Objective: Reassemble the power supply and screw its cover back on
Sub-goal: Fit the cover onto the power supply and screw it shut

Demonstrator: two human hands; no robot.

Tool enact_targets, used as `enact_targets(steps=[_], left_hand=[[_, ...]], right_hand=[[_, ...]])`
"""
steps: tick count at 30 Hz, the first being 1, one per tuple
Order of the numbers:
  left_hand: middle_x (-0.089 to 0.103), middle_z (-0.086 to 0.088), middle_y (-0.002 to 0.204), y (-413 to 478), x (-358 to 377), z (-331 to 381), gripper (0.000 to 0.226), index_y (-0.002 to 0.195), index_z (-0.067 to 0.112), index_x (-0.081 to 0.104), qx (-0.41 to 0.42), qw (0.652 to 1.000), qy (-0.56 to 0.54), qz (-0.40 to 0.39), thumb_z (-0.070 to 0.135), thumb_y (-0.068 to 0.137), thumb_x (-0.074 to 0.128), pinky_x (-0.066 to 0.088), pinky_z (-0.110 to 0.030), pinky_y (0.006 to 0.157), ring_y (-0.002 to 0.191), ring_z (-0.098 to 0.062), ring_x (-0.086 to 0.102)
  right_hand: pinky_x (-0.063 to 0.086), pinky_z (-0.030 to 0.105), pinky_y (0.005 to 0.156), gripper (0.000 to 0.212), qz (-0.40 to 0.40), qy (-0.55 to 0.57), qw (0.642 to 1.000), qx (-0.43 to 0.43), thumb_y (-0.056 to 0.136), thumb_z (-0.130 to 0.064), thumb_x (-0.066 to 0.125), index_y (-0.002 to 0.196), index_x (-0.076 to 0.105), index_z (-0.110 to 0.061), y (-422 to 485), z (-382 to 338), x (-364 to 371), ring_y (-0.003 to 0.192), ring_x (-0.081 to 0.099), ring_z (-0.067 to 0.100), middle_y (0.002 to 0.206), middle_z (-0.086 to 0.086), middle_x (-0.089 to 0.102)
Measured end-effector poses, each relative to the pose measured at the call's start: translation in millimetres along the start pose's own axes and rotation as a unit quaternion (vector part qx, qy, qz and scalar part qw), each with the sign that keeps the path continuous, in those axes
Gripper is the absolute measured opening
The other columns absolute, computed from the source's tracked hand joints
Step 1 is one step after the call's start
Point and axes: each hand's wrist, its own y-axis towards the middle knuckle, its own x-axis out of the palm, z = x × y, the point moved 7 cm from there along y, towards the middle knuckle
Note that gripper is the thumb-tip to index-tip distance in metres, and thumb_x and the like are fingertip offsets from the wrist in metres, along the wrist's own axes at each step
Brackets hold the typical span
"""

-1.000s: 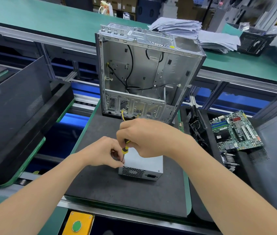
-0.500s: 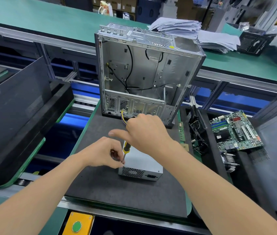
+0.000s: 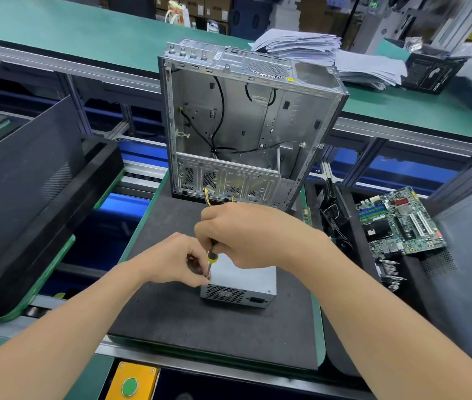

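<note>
a long factory line with green-topped benches (image 3: 70, 30) runs across the back, and in front of us a dark grey foam mat (image 3: 171, 327) lies on a green-edged carrier. near the middle of the mat sits the silver metal power supply box (image 3: 243, 277), closed on top, its meshed fan grille and socket facing us. we see the right hand (image 3: 246, 235) above the box, fingers curled round the black and yellow handle of a small screwdriver (image 3: 211, 256), which stands nearly upright with its tip at the box's upper left corner. the left hand (image 3: 171, 261) is just beside it, thumb and forefinger pinching the lower end of the shaft; whether a screw sits under them we cannot tell. behind the hands an open silver computer case (image 3: 252, 125) stands upright on the far end of the mat, black cables looped inside, and yellow wires (image 3: 207, 194) come out near its base. to the right a green motherboard (image 3: 399, 220) lies well apart from the box. a black panel (image 3: 21, 174) leans at the left, stacks of white paper (image 3: 301, 44) lie on the bench behind the case, and a yellow box with a green button (image 3: 130, 385) sits at the near edge
</note>
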Motion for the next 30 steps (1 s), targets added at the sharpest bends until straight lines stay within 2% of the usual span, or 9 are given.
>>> enact_targets(steps=[2,7,11,15,19,22,25,28,30], left_hand=[[0.073,0.022,0.081,0,0,1,0.010,0.079,0.028,0.081,0.004,1.000,-0.001,-0.001,0.020,0.075,0.086,0.045,-0.007,0.071,0.080,-0.002,0.066],[0.074,0.022,0.084,0,2,-3,0.010,0.081,0.028,0.080,-0.012,1.000,0.007,-0.003,0.022,0.076,0.086,0.046,-0.007,0.075,0.086,-0.001,0.066],[0.074,0.017,0.087,0,1,-4,0.013,0.078,0.035,0.079,-0.013,1.000,0.001,0.002,0.025,0.074,0.086,0.051,-0.015,0.075,0.085,-0.008,0.067],[0.075,0.013,0.088,-1,0,-3,0.018,0.074,0.039,0.076,-0.008,1.000,-0.019,0.004,0.024,0.073,0.086,0.054,-0.020,0.076,0.083,-0.011,0.069],[0.076,0.014,0.085,-1,0,0,0.020,0.072,0.038,0.076,-0.001,1.000,-0.013,0.006,0.020,0.074,0.085,0.050,-0.014,0.075,0.081,-0.008,0.069],[0.075,0.019,0.081,-1,-1,2,0.021,0.071,0.038,0.076,0.003,1.000,-0.006,0.011,0.019,0.074,0.083,0.048,-0.009,0.073,0.081,-0.005,0.069],[0.072,0.022,0.081,-3,0,2,0.014,0.076,0.032,0.079,0.004,1.000,-0.002,0.004,0.019,0.075,0.084,0.045,-0.008,0.071,0.080,-0.001,0.066],[0.071,0.020,0.083,-3,0,1,0.017,0.083,0.031,0.080,-0.005,1.000,-0.018,-0.009,0.015,0.076,0.081,0.046,-0.010,0.072,0.078,-0.003,0.064],[0.072,0.016,0.083,-3,-1,0,0.028,0.082,0.035,0.078,-0.008,0.999,-0.043,-0.013,0.007,0.077,0.076,0.048,-0.013,0.072,0.077,-0.005,0.065]], right_hand=[[0.054,0.044,0.073,0.005,0.027,0.015,0.999,0.021,0.101,-0.025,0.059,0.103,0.063,-0.022,1,3,-2,0.090,0.059,0.024,0.099,-0.003,0.055],[0.034,0.034,0.054,0.047,0.093,-0.004,0.992,0.087,0.102,-0.064,0.046,0.083,0.048,-0.022,8,8,0,0.068,0.054,0.030,0.063,-0.002,0.043],[0.026,0.035,0.052,0.066,0.141,0.072,0.967,0.198,0.098,-0.074,0.040,0.063,0.034,-0.019,9,22,7,0.059,0.044,0.031,0.060,0.002,0.041],[0.021,0.030,0.049,0.078,0.157,0.010,0.947,0.280,0.097,-0.080,0.026,0.052,0.040,-0.017,6,28,6,0.048,0.036,0.021,0.055,0.001,0.042],[0.031,0.033,0.054,0.065,0.138,-0.008,0.979,0.146,0.102,-0.069,0.037,0.068,0.056,-0.017,5,15,5,0.060,0.049,0.026,0.069,-0.003,0.048],[0.047,0.037,0.062,0.005,0.036,-0.003,0.999,0.000,0.100,-0.031,0.060,0.100,0.064,-0.027,0,4,9,0.078,0.055,0.019,0.103,-0.010,0.054],[0.054,0.044,0.070,0.022,0.001,0.023,1.000,-0.005,0.094,-0.006,0.060,0.104,0.062,-0.025,-1,8,14,0.086,0.054,0.017,0.105,-0.009,0.055],[0.051,0.043,0.066,0.009,0.043,0.040,0.998,0.008,0.098,-0.021,0.063,0.107,0.060,-0.022,2,7,11,0.086,0.058,0.024,0.091,-0.005,0.057],[0.039,0.036,0.054,0.023,0.083,0.028,0.996,0.027,0.100,-0.044,0.061,0.102,0.057,-0.021,5,8,7,0.074,0.058,0.027,0.071,-0.006,0.049]])
